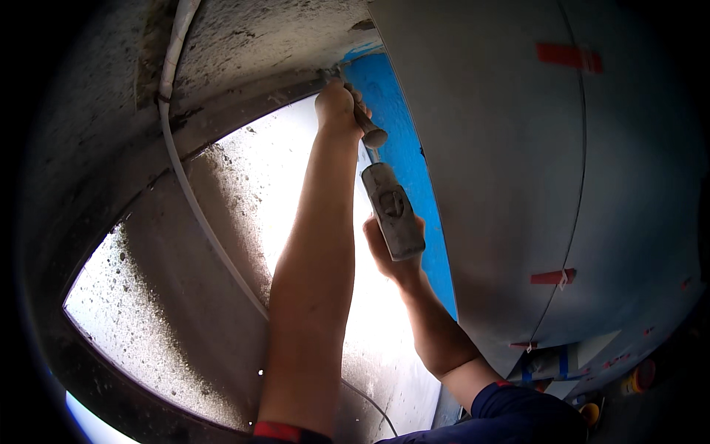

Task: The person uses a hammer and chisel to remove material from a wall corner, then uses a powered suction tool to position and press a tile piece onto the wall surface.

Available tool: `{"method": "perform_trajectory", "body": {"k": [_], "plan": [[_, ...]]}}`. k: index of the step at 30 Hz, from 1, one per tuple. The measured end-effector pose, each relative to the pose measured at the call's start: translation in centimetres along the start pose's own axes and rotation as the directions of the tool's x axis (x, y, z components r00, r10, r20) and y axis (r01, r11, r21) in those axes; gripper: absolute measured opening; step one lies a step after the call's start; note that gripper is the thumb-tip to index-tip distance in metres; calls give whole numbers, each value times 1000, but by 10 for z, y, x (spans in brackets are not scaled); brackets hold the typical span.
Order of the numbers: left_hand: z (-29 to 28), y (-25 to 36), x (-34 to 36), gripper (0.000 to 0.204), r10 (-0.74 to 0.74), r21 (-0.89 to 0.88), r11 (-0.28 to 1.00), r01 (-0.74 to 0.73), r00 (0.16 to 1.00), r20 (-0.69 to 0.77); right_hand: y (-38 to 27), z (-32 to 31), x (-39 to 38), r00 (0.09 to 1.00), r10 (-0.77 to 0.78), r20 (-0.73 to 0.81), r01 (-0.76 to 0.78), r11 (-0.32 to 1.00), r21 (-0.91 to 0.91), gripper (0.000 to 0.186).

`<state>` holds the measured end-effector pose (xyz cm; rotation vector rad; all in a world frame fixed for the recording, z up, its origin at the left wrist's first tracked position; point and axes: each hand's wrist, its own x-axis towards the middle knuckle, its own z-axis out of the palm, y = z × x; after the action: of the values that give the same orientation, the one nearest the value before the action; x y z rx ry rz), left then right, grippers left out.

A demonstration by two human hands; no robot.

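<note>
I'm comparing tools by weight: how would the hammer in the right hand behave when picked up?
The hammer is probably heavy for its size, being thick, blocky and seemingly metal. That solid look also suggests it would stay rigid. Its squarish shape would likely keep it from rolling easily.

Hammer head (393,214) and chisel (376,138) appear as dull metal. Grey panel (488,155) is smooth and matt; upper wall (259,33), rough.

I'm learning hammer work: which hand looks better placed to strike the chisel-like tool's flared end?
Probably the right hand: it grips the hammer, whose head appears near the flared end of the chisel-like tool. The left hand holds that tool.
</note>
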<state>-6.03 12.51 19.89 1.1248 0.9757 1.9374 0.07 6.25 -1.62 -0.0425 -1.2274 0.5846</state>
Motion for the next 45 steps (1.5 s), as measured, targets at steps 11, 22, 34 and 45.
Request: {"method": "perform_trajectory", "body": {"k": [11, 22, 34, 45], "plan": [[4, -4, 0, 22, -4, 8, 1000, 4, 1000, 22, 9, 2, 20, 987, -158, -9, 150, 950, -273, 17], [-2, -6, 11, 30, -17, -41, 999, 19, 999, 50, 7, -1, -4, 993, 113, 15, -111, 986, -126, 18], [-15, -9, 35, 32, -26, 21, 999, 24, 994, 104, 3, 19, 28, 1000, 20, 13, -18, 985, -172, 10], [-10, -26, 58, 34, 23, 83, 996, -30, 996, 90, 33, 5, 42, 977, 213, -19, -212, 954, -214, 12]]}}
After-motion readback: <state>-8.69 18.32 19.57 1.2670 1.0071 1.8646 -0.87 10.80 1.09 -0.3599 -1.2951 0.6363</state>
